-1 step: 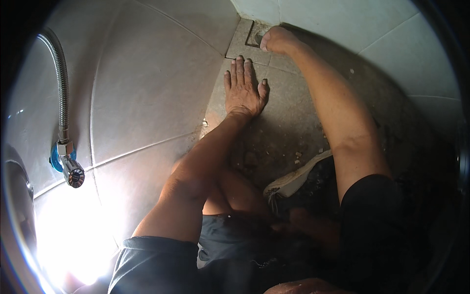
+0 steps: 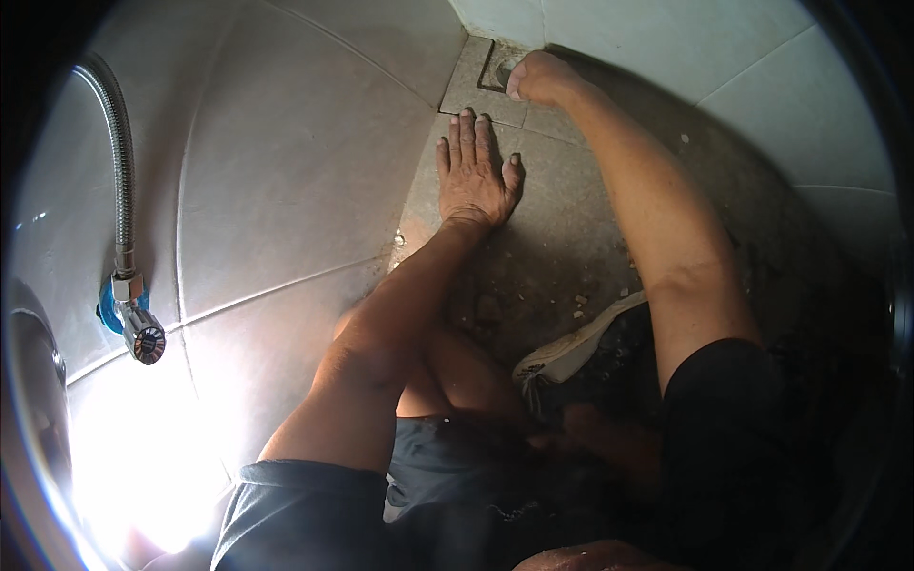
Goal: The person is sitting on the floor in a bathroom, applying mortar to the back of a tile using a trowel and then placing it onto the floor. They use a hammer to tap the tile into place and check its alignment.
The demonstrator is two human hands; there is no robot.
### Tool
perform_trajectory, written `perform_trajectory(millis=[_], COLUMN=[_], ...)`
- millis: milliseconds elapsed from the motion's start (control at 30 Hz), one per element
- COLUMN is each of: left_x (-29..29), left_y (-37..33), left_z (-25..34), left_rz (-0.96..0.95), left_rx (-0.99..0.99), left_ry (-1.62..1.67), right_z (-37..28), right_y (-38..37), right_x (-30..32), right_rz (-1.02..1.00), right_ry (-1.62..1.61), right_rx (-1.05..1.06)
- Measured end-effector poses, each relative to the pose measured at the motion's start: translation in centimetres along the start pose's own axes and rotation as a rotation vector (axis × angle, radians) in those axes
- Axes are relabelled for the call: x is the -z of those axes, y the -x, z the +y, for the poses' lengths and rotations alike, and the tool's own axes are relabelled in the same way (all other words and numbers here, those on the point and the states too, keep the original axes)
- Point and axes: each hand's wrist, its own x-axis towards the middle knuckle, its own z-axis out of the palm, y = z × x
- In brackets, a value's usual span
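Resting our left hand (image 2: pixel 473 183) flat, fingers spread, on the grey tiled floor (image 2: pixel 562 195), we curl our right hand (image 2: pixel 543 78), any hold hidden, at the dark-edged, square-cornered recess (image 2: pixel 490 72), partly uncovered; work there seems unfinished.

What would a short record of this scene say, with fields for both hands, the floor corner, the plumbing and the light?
Left hand: back up, resting on the floor, fingers slightly apart
Right hand: fingers curled at the opening; anything held is hidden
Floor corner: angular opening near the walls
Plumbing: braided hose above a shiny valve with a blue ring, by the left wall
Light: strong glare at lower left
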Motion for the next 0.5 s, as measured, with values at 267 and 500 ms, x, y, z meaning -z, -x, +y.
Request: perform_trajectory(millis=[267, 500], left_x=[-0.1, -0.3], left_y=[0.2, 0.7], left_z=[0.2, 0.2], left_rz=[0.080, 0.110], left_rx=[0.017, 0.109], left_ry=[0.083, -0.006], right_z=[-0.3, -1.1], right_y=[0.8, -0.8], right_x=[0.3, -1.3], right_rz=[-0.016, 0.009], right_ry=[0.089, 0.310], right_rx=[0.029, -0.016])
